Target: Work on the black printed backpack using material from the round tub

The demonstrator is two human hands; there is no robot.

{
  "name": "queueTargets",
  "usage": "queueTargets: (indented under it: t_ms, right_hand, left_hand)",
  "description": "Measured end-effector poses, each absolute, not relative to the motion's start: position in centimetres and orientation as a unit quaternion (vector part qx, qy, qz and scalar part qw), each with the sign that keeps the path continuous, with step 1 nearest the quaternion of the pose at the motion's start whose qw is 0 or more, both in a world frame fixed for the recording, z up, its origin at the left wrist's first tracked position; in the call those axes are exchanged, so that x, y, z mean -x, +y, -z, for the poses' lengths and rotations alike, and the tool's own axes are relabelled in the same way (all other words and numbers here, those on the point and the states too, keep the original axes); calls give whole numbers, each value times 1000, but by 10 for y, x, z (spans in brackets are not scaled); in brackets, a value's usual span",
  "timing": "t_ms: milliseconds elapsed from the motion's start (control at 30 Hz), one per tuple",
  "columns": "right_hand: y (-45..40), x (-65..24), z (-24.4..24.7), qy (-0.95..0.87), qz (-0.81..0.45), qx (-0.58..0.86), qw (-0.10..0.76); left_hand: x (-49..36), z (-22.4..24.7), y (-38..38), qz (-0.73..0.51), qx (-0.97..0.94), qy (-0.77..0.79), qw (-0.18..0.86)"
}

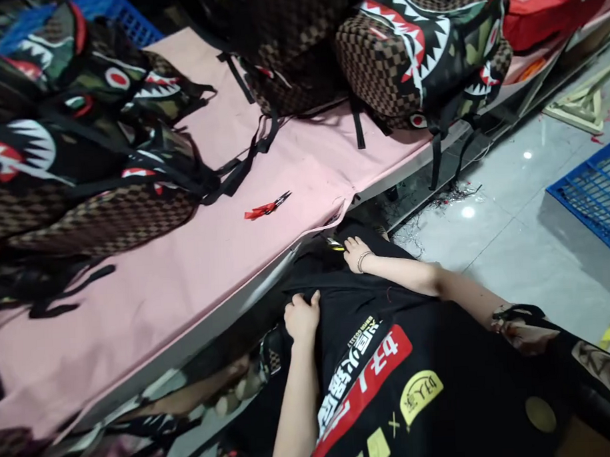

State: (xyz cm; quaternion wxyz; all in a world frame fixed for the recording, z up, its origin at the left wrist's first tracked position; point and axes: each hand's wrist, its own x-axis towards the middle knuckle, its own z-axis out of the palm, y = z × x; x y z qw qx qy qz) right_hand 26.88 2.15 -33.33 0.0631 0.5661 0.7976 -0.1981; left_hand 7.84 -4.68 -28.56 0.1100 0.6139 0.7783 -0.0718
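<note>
A black printed apron [374, 346] covers my lap below the table edge. My left hand [302, 316] is closed on the apron's left side, its fingers curled over the cloth. On the apron's upper part lies my right hand [356, 253], with fingers stretched out and a bracelet at the wrist. Just beyond those fingertips, a small yellow and white strip [335, 244] shows against the black cloth. Thread snips [267, 207] with red-wrapped handles lie on the pink tabletop, apart from both hands.
Checkered backpacks with shark-mouth prints [394, 59] crowd the pink table [187, 286]; more backpacks [82, 149] are piled at left. Straps dangle over the edge. A blue crate [594, 192] stands on the tiled floor, near thread scraps [449, 200]. Red material [552, 10] lies at the back right.
</note>
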Motion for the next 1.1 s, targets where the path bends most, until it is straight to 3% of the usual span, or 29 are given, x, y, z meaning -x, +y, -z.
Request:
queueTargets:
  t_ms: [300,567,800,1100]
  right_hand:
    - [15,-270,336,805,198,-556,60]
    - [19,-267,330,806,213,-550,57]
    - [4,-273,315,817,193,-541,46]
    - [36,-298,313,846,194,-495,-35]
  left_hand:
    - [-97,277,-59,108,-650,752,37]
    - [-89,288,-73,39,-637,769,-26]
    - [-88,286,-84,-47,-631,774,35]
    - [-63,280,-66,-178,-611,767,83]
